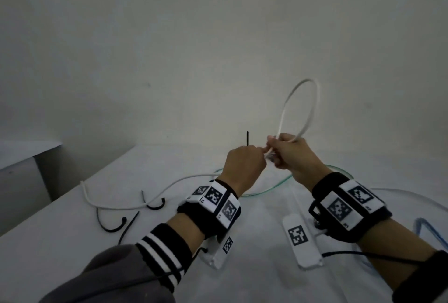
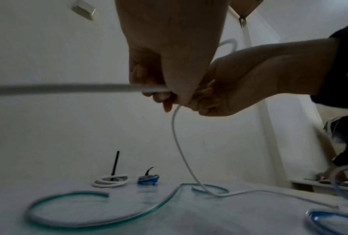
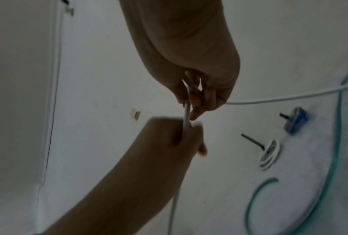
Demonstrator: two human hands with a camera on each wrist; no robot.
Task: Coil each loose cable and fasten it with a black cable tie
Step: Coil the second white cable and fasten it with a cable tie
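Both hands are raised above the white table [image 1: 254, 285], close together. My right hand [image 1: 278, 151] pinches a white cable [image 1: 312, 99] whose loop stands up above the fist. My left hand [image 1: 259, 157] grips the same cable beside it, and the rest trails down left across the table. From the left wrist, the left hand [image 2: 165, 95] has its fingers curled round the white cable [image 2: 177, 143]. From the right wrist, the right hand [image 3: 197, 101] pinches the cable [image 3: 187, 117] just above the left fist. Three loose black cable ties [image 1: 155, 204] lie at the left.
A green cable [image 1: 266, 189] curves loose under the hands. A coiled white cable [image 2: 111, 181] with a black tie end standing up and a small blue coil [image 2: 148, 179] sit by the far wall. A loose blue cable [image 1: 429, 227] lies at the right edge.
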